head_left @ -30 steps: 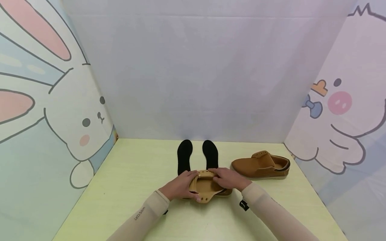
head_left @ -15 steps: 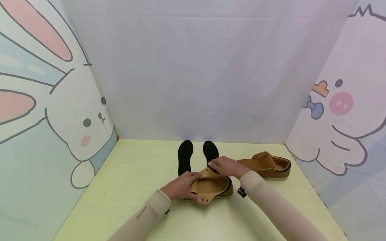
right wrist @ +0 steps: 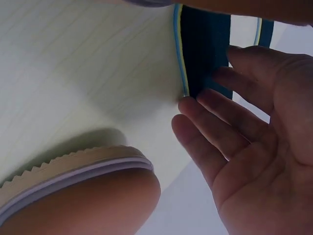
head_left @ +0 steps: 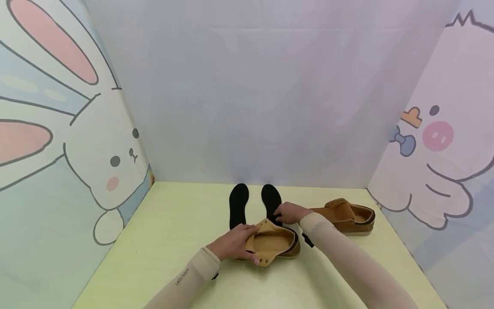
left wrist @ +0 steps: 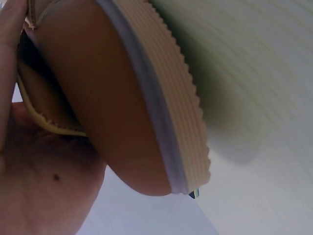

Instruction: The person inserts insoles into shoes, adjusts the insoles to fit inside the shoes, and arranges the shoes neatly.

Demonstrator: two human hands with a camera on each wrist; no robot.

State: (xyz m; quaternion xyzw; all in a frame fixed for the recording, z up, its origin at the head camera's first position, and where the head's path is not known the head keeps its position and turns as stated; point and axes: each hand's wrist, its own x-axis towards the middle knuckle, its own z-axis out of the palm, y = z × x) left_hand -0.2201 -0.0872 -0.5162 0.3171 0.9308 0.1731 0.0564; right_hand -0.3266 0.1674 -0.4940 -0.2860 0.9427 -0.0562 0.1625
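A tan leather shoe (head_left: 275, 243) stands on the table in front of the person, its eyelet flaps spread wide. My left hand (head_left: 233, 241) grips its front part, thumb on the near flap and fingers on the far one; the brown toe and ridged sole (left wrist: 183, 107) fill the left wrist view. Two black insoles lie behind this shoe. At the right insole (head_left: 271, 197) is my right hand (head_left: 294, 213), its fingers loosely bent and fingertips (right wrist: 188, 104) right at the insole's blue-and-yellow edge. The left insole (head_left: 238, 204) lies parallel to it, its near end behind the left hand.
A second tan shoe (head_left: 345, 224) stands to the right, toe pointing left, partly hidden by the right forearm. The pale yellow table (head_left: 185, 214) ends at a white back curtain (head_left: 247, 107). Side panels with a cartoon rabbit (head_left: 104, 150) and a pink-cheeked animal (head_left: 438, 137) flank it.
My right hand has left the shoe's far flap and heel side and moved up to the right insole. My left hand keeps its grip on the shoe. The view has tilted slightly.
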